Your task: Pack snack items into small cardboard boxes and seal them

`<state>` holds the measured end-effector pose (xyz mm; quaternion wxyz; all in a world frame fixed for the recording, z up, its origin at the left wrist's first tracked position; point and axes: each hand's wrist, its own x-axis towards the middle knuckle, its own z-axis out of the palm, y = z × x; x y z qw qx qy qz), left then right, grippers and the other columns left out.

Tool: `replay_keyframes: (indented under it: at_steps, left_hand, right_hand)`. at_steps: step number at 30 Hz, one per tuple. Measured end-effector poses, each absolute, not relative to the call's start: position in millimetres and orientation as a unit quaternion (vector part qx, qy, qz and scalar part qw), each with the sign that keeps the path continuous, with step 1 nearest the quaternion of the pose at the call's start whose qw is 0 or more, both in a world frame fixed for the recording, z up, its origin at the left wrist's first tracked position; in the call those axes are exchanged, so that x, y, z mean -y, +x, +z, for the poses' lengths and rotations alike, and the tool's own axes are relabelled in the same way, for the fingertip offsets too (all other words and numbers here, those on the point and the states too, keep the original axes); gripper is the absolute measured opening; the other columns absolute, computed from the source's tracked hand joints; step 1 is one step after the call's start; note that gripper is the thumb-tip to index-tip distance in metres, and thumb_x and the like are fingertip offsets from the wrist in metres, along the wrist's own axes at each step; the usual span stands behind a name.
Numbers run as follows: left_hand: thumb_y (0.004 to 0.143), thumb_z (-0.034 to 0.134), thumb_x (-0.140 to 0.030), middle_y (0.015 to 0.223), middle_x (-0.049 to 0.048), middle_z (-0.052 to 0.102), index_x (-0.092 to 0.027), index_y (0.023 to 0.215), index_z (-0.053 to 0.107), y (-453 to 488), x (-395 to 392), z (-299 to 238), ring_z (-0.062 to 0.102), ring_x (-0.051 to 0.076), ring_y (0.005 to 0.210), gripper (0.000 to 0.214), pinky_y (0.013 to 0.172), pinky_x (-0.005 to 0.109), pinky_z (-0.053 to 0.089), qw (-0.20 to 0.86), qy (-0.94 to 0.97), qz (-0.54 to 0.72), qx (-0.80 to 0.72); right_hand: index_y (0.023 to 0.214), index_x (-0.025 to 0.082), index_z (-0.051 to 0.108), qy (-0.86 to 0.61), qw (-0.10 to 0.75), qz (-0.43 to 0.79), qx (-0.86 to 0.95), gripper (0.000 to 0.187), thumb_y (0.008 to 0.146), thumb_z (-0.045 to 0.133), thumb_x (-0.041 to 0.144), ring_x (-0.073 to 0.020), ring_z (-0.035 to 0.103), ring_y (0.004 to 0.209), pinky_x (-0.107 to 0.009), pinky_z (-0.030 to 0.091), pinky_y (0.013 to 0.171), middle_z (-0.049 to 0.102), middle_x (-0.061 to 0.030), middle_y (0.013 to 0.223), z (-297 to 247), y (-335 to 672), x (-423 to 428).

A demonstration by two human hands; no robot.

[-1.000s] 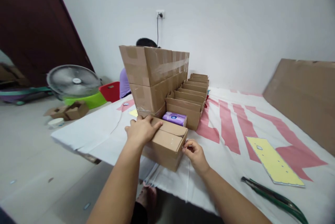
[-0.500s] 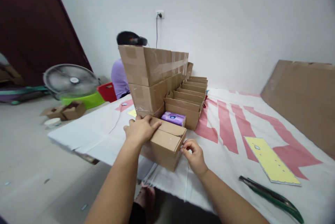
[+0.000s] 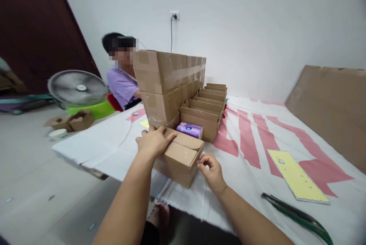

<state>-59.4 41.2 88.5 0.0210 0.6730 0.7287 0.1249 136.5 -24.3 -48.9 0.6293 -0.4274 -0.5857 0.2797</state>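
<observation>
A closed cardboard box (image 3: 178, 168) lies at the front edge of the table. My left hand (image 3: 154, 142) rests on the left part of its lid with the fingers spread. At the box's right end is my right hand (image 3: 211, 170), thumb and forefinger pinched together against the corner. Whatever is between those fingertips is too small to make out. Right behind the box sits a purple tissue pack (image 3: 190, 129). Farther back stretches a row of open-topped cardboard boxes (image 3: 198, 123).
Taped cartons (image 3: 147, 71) are stacked two high behind the box. To the right lie a yellow card (image 3: 297, 176) and a green utility knife (image 3: 297, 216). A large cardboard sheet (image 3: 328, 111) leans at far right. A person in a purple shirt (image 3: 121, 86) sits beyond the cartons, near a fan (image 3: 81, 87).
The person behind the cartons has leaned left, and more of their body shows. My hands and the box have hardly moved.
</observation>
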Motion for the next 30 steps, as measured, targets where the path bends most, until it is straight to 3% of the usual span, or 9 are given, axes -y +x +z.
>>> replay_keyframes:
  at_steps: [6,17,23,30]
  left_hand:
    - [0.077,0.032,-0.070,0.124,0.0163,0.054,-0.031,0.119,0.059,-60,-41,88,0.047,0.043,0.110,0.064,0.084,0.057,0.039,0.018,0.676,0.125,-0.726]
    - [0.077,0.032,-0.071,0.124,0.0156,0.054,-0.032,0.120,0.058,-61,-42,87,0.047,0.043,0.110,0.063,0.083,0.058,0.040,0.019,0.681,0.127,-0.721]
    - [0.076,0.031,-0.072,0.123,0.0170,0.054,-0.030,0.119,0.059,-61,-43,87,0.046,0.043,0.111,0.066,0.084,0.059,0.038,0.021,0.678,0.133,-0.722]
    - [0.075,0.031,-0.075,0.128,0.0169,0.052,-0.030,0.119,0.058,-60,-42,94,0.045,0.044,0.113,0.069,0.084,0.058,0.038,0.045,0.680,0.105,-0.724]
  right_hand:
    - [0.081,0.021,0.055,-0.431,0.626,0.325,0.563,0.013,0.074,0.064,0.027,-0.0136,0.054,0.069,-0.027,0.046,0.065,0.058,0.0004,0.076,-56,136,22]
    - [0.076,0.021,0.050,-0.423,0.595,0.248,0.637,0.008,0.083,0.050,0.025,-0.0145,0.049,0.071,-0.027,0.042,0.067,0.050,0.0003,0.075,-48,139,26]
    - [0.076,0.022,0.046,-0.401,0.604,0.302,0.619,0.014,0.084,0.051,0.032,-0.0146,0.050,0.071,-0.028,0.042,0.066,0.053,-0.0003,0.076,-50,143,23]
    - [0.074,0.022,0.045,-0.468,0.594,0.362,0.545,0.018,0.070,0.060,0.032,-0.0109,0.048,0.057,-0.024,0.039,0.056,0.049,0.0052,0.063,-32,154,17]
